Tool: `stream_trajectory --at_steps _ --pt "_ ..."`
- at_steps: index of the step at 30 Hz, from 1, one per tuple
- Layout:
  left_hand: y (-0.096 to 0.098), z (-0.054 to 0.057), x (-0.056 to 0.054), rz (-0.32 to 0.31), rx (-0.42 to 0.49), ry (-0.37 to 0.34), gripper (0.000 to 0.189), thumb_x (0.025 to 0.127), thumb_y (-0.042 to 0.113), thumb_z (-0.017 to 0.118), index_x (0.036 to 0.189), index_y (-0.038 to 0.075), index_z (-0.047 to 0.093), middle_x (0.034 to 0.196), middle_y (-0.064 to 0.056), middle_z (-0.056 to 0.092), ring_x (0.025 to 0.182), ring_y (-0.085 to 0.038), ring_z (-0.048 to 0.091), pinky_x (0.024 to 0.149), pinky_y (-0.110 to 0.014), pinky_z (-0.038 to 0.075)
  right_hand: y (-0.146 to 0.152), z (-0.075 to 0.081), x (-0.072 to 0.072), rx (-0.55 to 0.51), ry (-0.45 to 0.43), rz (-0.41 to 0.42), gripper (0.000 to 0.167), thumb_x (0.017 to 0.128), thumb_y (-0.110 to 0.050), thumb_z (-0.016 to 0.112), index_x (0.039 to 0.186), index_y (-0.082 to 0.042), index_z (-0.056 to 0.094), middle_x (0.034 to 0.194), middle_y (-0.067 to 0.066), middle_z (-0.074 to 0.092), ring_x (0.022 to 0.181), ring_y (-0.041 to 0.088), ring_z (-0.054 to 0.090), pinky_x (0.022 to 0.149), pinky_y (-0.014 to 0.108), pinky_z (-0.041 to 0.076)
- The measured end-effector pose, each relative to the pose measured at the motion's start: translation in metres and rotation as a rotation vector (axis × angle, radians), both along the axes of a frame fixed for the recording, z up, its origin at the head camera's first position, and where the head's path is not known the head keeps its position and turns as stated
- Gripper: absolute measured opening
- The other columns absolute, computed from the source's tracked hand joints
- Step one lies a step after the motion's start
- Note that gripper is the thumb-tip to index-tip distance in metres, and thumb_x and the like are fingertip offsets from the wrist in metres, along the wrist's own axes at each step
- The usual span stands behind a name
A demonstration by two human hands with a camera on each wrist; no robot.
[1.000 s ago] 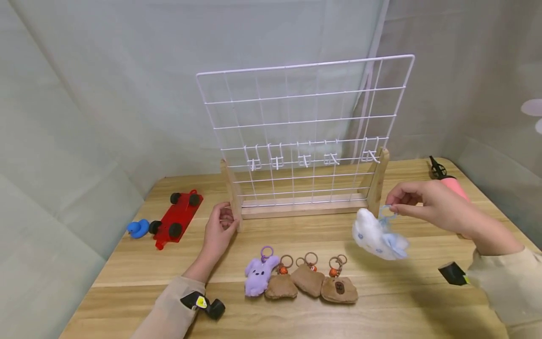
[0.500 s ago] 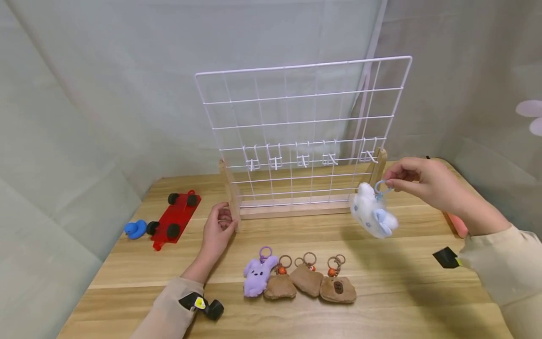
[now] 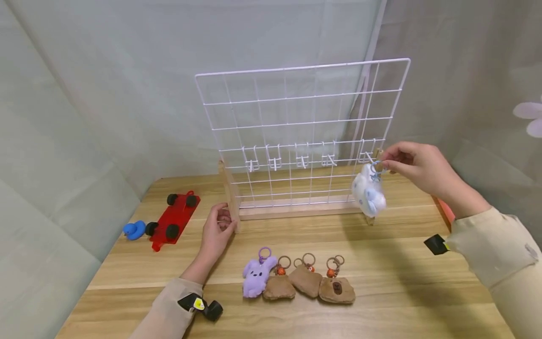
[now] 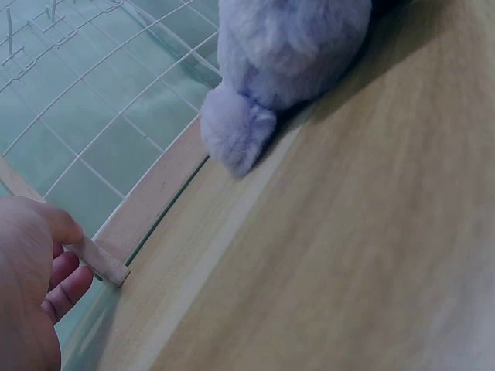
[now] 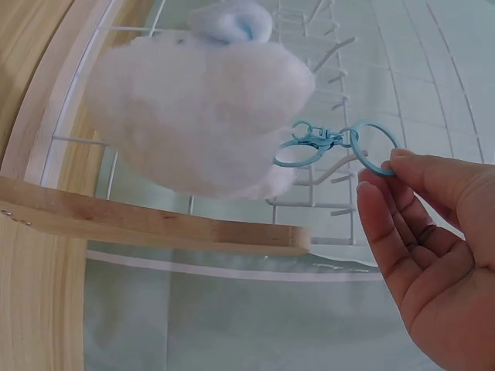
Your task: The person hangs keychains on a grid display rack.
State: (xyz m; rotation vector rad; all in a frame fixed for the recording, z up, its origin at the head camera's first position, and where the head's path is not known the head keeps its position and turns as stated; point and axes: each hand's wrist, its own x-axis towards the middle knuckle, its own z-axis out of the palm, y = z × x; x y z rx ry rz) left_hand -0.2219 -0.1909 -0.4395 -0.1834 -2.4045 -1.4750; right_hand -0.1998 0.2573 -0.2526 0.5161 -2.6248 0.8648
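Observation:
My right hand (image 3: 419, 165) pinches the blue key ring (image 5: 377, 147) of a white plush keychain (image 3: 367, 190) with light-blue bows. The plush hangs from the ring in front of the rack's right end, close to the rightmost white hook (image 3: 366, 156). In the right wrist view, thumb and index finger meet on the ring, with a blue clasp between it and the plush. My left hand (image 3: 218, 230) grips the left wooden foot (image 3: 232, 202) of the white wire grid rack (image 3: 302, 123), thumb in front and fingers curled behind. Several bare hooks line the grid.
A purple plush keychain (image 3: 256, 278) and three brown plush keychains (image 3: 306, 281) lie in a row on the wooden table (image 3: 381, 301). To the left are a red toy car (image 3: 175, 219) and a blue rubber duck (image 3: 134, 230). A pink object (image 3: 444, 212) shows partly behind my right arm.
My right hand has risen and moved left and away from me, bringing the white plush keychain up to the rack's right end. The left hand has stayed on the foot.

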Motion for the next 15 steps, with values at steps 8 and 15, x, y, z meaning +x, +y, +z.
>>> stream_trajectory --at_steps 8,15 --pt "-0.001 0.000 0.001 -0.001 0.002 0.004 0.052 0.083 -0.008 0.065 0.129 -0.002 0.043 0.110 -0.021 0.057 0.090 -0.023 0.055 0.070 -0.007 0.045 -0.001 0.001 -0.010 -0.009 -0.080 -0.032 0.010 0.089 -0.008 0.067 0.097 -0.004 0.068 0.090 0.011 0.067 0.068 0.001 0.056 0.061 0.013 0.048" --pt "0.000 -0.001 0.001 -0.007 0.007 0.010 0.051 0.083 -0.008 0.065 0.129 -0.003 0.044 0.110 -0.023 0.057 0.093 -0.028 0.057 0.072 -0.010 0.046 -0.001 -0.003 -0.017 0.006 -0.093 -0.049 0.010 0.090 -0.008 0.066 0.098 -0.003 0.067 0.088 0.011 0.067 0.065 0.003 0.056 0.058 0.016 0.047"
